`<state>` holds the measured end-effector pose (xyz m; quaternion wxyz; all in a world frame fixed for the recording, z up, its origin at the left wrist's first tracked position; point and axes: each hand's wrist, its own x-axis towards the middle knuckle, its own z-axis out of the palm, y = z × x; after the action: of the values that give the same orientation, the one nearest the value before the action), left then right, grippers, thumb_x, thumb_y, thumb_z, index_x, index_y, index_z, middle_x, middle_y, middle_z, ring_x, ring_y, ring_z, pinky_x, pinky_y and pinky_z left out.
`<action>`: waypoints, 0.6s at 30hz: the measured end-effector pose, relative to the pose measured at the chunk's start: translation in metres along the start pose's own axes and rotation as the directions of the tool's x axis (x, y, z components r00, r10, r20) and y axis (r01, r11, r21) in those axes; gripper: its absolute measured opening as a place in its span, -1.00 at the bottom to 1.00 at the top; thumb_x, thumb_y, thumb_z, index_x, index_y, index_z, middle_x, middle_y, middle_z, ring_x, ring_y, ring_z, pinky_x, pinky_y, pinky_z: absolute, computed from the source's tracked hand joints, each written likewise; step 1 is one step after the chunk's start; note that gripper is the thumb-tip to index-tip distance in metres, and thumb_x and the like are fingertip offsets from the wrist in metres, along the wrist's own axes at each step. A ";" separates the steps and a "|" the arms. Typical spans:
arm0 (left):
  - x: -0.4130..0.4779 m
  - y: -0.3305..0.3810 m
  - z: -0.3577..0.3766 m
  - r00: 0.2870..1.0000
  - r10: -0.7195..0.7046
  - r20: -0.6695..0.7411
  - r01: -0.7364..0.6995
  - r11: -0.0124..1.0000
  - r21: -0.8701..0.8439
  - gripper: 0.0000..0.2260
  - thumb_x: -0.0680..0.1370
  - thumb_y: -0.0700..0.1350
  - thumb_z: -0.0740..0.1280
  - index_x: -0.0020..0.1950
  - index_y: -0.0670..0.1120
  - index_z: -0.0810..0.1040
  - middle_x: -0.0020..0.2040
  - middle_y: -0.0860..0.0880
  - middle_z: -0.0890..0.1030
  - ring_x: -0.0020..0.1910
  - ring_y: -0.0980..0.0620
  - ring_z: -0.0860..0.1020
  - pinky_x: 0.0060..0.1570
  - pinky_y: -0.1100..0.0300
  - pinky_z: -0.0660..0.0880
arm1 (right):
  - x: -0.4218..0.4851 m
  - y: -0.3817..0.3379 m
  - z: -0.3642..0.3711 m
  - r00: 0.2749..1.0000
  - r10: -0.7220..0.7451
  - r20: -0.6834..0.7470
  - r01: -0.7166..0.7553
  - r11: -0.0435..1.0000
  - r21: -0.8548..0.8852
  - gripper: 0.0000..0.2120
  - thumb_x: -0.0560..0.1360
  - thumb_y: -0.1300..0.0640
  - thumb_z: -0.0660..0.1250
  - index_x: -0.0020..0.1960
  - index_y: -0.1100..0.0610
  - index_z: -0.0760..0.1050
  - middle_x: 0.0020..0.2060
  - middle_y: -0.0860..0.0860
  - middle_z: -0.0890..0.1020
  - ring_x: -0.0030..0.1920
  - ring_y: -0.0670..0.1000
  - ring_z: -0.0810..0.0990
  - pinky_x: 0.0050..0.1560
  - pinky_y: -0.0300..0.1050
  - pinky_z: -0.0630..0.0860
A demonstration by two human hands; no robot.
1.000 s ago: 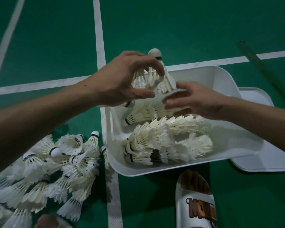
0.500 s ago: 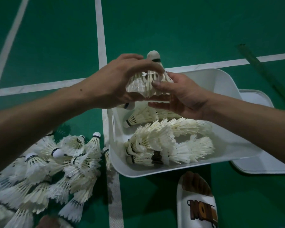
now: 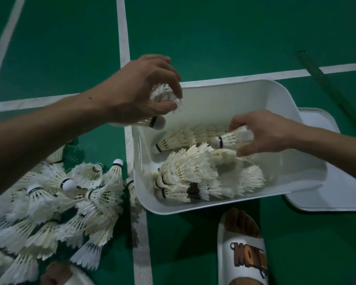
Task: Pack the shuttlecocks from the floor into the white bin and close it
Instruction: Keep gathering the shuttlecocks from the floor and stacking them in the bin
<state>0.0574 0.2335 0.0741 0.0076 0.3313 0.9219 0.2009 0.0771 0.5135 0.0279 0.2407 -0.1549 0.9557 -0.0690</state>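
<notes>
The white bin [image 3: 245,93] stands open on the green floor with several white feather shuttlecocks [image 3: 189,171] lying inside. Over its far left corner my left hand [image 3: 138,89] grips a small bunch of shuttlecocks [image 3: 162,93], one cork end poking out below the palm. My right hand [image 3: 263,132] is inside the bin and holds a single shuttlecock [image 3: 232,138] by its feathers, cork pointing left. A heap of shuttlecocks [image 3: 66,202] lies on the floor left of the bin.
The bin's flat white lid [image 3: 337,182] lies on the floor under the bin's right side. A foot in a white slipper [image 3: 243,254] is just in front of the bin. White court lines cross the floor, and a dark rod [image 3: 327,87] lies at far right.
My right hand has taken one shuttlecock from the left hand's bunch and lowered it to the right into the bin. The left hand stays over the bin's corner with the others.
</notes>
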 end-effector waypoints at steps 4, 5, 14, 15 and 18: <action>0.000 -0.002 0.001 1.000 0.003 -0.007 -0.003 1.000 0.005 -0.75 0.44 0.07 0.31 0.07 0.04 0.58 0.29 -0.03 0.51 0.43 -0.01 0.25 0.35 0.06 0.15 | -0.008 0.004 0.006 0.993 -0.015 0.113 0.020 0.999 -0.037 -0.46 0.27 -0.05 0.57 0.20 -0.06 0.50 0.04 -0.04 0.58 -0.07 -0.03 0.51 -0.12 -0.18 0.39; 0.000 -0.001 0.001 1.000 0.006 -0.007 -0.006 1.000 0.005 -0.76 0.44 0.06 0.32 0.07 0.05 0.58 0.29 -0.03 0.51 0.42 -0.01 0.26 0.34 0.08 0.15 | -0.008 0.002 0.007 0.990 -0.027 0.140 0.032 0.999 -0.039 -0.46 0.28 -0.05 0.56 0.21 -0.05 0.49 0.03 -0.06 0.55 -0.08 -0.05 0.49 -0.12 -0.20 0.37; 0.005 0.000 0.003 1.000 0.004 0.008 -0.004 1.000 0.006 -0.73 0.42 0.07 0.32 0.06 0.02 0.60 0.29 -0.01 0.51 0.43 0.00 0.26 0.34 0.03 0.22 | 0.004 -0.018 0.038 0.975 -0.118 0.191 0.100 0.990 0.099 -0.23 0.23 -0.15 0.57 0.35 0.01 0.38 0.26 -0.02 0.52 0.06 -0.02 0.56 0.03 -0.17 0.48; 0.005 0.000 0.003 1.000 0.003 0.006 -0.003 1.000 0.002 -0.73 0.42 0.07 0.33 0.07 0.02 0.60 0.29 -0.01 0.51 0.43 0.01 0.25 0.33 0.04 0.23 | 0.002 -0.019 0.037 0.971 -0.120 0.208 0.090 0.985 0.145 -0.20 0.22 -0.14 0.58 0.37 0.02 0.36 0.27 -0.03 0.50 0.09 -0.02 0.57 0.07 -0.15 0.50; 0.005 -0.003 0.004 1.000 0.008 -0.003 -0.008 1.000 0.007 -0.76 0.44 0.05 0.34 0.07 0.04 0.59 0.30 -0.01 0.50 0.43 0.02 0.24 0.33 0.07 0.19 | -0.001 -0.014 0.035 0.973 -0.097 0.209 0.046 0.970 0.237 -0.23 0.22 -0.05 0.61 0.34 0.05 0.39 0.19 -0.05 0.53 0.02 -0.04 0.62 0.07 -0.14 0.55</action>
<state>0.0529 0.2358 0.0704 0.0041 0.3346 0.9212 0.1983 0.0981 0.4982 0.0009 0.3585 -0.1670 0.9025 -0.1706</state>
